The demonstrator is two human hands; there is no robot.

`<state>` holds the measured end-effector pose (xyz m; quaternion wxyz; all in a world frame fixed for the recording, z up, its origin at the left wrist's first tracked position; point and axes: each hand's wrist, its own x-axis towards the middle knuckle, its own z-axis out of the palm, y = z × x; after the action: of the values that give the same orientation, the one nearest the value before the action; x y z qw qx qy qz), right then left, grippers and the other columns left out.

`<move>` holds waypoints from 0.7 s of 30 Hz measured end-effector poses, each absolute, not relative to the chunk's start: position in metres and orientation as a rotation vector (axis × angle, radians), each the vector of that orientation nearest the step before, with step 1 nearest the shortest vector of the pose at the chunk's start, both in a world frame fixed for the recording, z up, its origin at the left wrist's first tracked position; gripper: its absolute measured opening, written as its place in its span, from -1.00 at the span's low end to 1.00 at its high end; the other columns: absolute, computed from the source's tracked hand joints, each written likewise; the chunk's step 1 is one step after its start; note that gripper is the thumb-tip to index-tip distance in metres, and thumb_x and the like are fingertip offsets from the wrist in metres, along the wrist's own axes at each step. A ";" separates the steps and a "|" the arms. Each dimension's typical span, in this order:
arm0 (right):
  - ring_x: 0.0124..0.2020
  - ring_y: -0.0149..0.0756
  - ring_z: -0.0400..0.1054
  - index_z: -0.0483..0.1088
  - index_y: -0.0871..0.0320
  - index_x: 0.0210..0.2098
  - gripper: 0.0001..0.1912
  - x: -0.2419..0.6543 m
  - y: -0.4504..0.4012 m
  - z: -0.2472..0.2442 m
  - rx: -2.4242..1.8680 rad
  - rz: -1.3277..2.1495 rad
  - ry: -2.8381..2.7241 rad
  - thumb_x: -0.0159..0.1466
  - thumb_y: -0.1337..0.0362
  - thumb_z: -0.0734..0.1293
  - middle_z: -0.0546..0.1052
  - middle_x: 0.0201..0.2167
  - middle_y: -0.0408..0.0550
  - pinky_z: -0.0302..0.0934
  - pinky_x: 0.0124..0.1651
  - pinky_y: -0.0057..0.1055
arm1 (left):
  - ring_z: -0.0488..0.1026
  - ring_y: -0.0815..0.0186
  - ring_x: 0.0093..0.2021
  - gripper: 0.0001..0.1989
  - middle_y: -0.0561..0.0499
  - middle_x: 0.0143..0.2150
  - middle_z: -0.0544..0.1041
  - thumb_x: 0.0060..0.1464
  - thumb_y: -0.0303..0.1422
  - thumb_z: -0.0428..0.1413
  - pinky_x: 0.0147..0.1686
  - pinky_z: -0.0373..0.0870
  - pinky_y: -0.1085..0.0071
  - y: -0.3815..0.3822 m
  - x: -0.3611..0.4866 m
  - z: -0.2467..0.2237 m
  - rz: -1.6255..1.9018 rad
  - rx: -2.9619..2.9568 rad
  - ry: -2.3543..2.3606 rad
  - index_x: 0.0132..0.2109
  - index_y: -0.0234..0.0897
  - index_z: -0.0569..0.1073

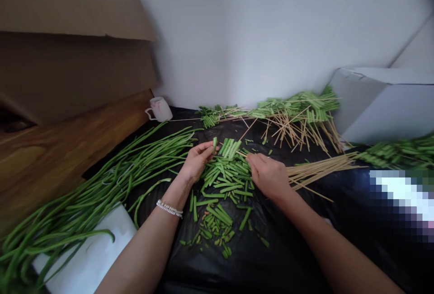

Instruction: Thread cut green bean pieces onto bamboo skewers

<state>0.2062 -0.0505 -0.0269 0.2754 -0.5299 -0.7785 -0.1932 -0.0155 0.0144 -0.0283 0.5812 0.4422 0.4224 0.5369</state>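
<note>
My left hand [200,158] pinches a short green bean piece [214,142] upright between thumb and fingers. Just right of it, several bean pieces [230,148] sit side by side on a thin wooden skewer [241,153]. The skewer's other end is in my right hand [266,172], whose fingers are closed round it. Below and between both hands lies a loose pile of cut bean pieces [227,179] on black plastic sheeting [271,267].
Long uncut beans [135,163] lie at the left over a white board [101,249]. Bare skewers [322,167] lie right of my right hand. Filled skewers [305,106] are heaped by the wall. A white mug [160,109], cardboard box [77,72] and white box [389,100] stand around.
</note>
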 end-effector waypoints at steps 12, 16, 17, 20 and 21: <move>-0.45 -0.42 0.30 0.46 0.12 -0.26 -0.76 0.203 -0.052 -0.027 -1.400 -0.503 -2.111 0.33 0.35 0.15 0.48 -0.49 -0.14 -0.05 -0.40 -0.44 | 0.49 0.38 -0.33 -0.65 -0.04 -0.29 0.62 -0.31 -0.35 0.40 -0.24 0.36 0.44 0.011 -0.009 -0.026 1.278 0.985 0.939 -0.26 -0.31 0.60; -0.47 -0.41 0.29 0.46 0.12 -0.29 -0.76 0.202 -0.053 -0.026 -1.401 -0.523 -2.103 0.33 0.34 0.16 0.46 -0.50 -0.16 -0.06 -0.40 -0.42 | 0.47 0.41 -0.36 -0.66 -0.04 -0.30 0.61 -0.28 -0.33 0.39 -0.29 0.36 0.47 0.009 -0.008 -0.024 1.269 0.987 0.945 -0.26 -0.32 0.61; -0.47 -0.41 0.29 0.46 0.12 -0.29 -0.76 0.202 -0.053 -0.026 -1.401 -0.526 -2.100 0.33 0.33 0.16 0.46 -0.51 -0.16 -0.07 -0.41 -0.42 | 0.47 0.41 -0.36 -0.67 -0.04 -0.29 0.61 -0.27 -0.32 0.39 -0.30 0.36 0.48 0.009 -0.008 -0.024 1.268 0.984 0.945 -0.26 -0.32 0.61; -0.47 -0.41 0.29 0.47 0.12 -0.28 -0.76 0.202 -0.053 -0.026 -1.402 -0.516 -2.107 0.33 0.33 0.16 0.46 -0.50 -0.16 -0.07 -0.41 -0.42 | 0.47 0.40 -0.35 -0.68 -0.05 -0.30 0.61 -0.26 -0.30 0.38 -0.30 0.36 0.47 0.009 -0.009 -0.023 1.270 0.967 0.943 -0.27 -0.33 0.61; -0.46 -0.41 0.29 0.47 0.13 -0.28 -0.76 0.202 -0.053 -0.026 -1.401 -0.509 -2.110 0.33 0.33 0.16 0.47 -0.50 -0.15 -0.07 -0.41 -0.42 | 0.47 0.39 -0.35 -0.67 -0.05 -0.31 0.61 -0.27 -0.31 0.39 -0.30 0.36 0.47 0.009 -0.009 -0.023 1.273 0.958 0.943 -0.28 -0.33 0.61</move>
<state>0.2017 -0.0533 -0.0258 0.2755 -0.5214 -0.7851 -0.1896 -0.0088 0.0091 -0.0228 0.6011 0.4136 0.4070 0.5495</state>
